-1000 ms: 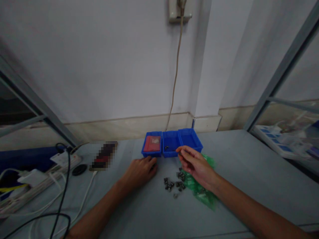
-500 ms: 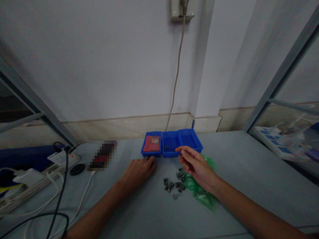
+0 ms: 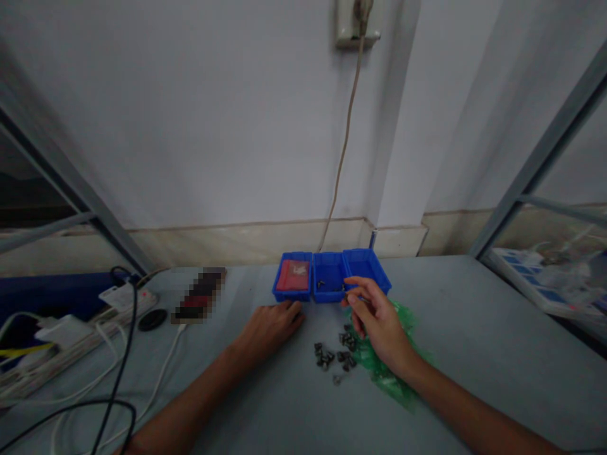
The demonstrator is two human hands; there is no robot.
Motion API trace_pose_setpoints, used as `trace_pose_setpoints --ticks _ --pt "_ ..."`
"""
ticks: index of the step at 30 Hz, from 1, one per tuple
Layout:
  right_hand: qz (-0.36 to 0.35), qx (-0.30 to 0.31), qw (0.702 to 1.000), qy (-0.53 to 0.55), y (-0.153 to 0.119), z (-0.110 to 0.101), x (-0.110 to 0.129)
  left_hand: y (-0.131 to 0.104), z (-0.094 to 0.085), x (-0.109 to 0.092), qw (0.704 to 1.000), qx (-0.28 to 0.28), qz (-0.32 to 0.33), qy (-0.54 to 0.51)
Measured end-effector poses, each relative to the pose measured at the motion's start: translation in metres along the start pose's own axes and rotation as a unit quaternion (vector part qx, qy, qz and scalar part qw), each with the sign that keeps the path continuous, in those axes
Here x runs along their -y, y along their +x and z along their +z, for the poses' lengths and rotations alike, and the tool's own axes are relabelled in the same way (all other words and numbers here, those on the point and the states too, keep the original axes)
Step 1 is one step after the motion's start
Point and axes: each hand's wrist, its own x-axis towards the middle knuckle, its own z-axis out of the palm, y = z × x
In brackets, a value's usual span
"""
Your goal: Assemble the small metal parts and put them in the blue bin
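Observation:
My left hand [image 3: 272, 325] rests palm down on the table with loosely bent fingers, holding nothing that I can see. Its fingertips lie just before the left blue bin [image 3: 293, 296], which holds a red packet [image 3: 293, 275]. At the front right corner of the middle blue bin [image 3: 328, 297], my right hand [image 3: 374, 313] pinches its fingers together; what is between them is too small to make out. A few small metal screws [image 3: 321, 283] lie in that bin. Beneath my right hand is a crumpled green plastic bag [image 3: 398, 388], with several dark metal screws [image 3: 325, 359] loose beside it.
A third blue bin [image 3: 366, 265] adjoins the middle one on the right. To the left lie a pixelated phone-like object [image 3: 199, 296], a black disc [image 3: 152, 320], a power strip [image 3: 71, 351] and cables [image 3: 164, 373]. The wall stands behind; metal frame posts rise at both sides.
The view has shifted slightly. My right index fingertip has drawn back a little to the right, and a small metal piece now shows beside it at the middle bin. My left hand stays put.

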Motion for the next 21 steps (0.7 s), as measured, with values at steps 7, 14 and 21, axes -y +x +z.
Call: trace_pose_setpoints --ticks 7,14,21 --pt "-0.086 -0.050 0.991 -0.086 0.0004 -0.0014 -0.0028 -0.0011 -0.0002 0.0003 0.999 -0.016 0.040 -0.007" --pt "-0.097 -0.052 0.988 -0.112 0.0002 -0.0003 -0.0080 -0.0026 0.0015 0.0017 0.995 -0.044 0.079 -0.053" --pt "0.042 0.024 0.999 0.023 0.0032 -0.0008 -0.0023 -0.0026 0.0046 0.0054 0.992 -0.057 0.081 -0.077"
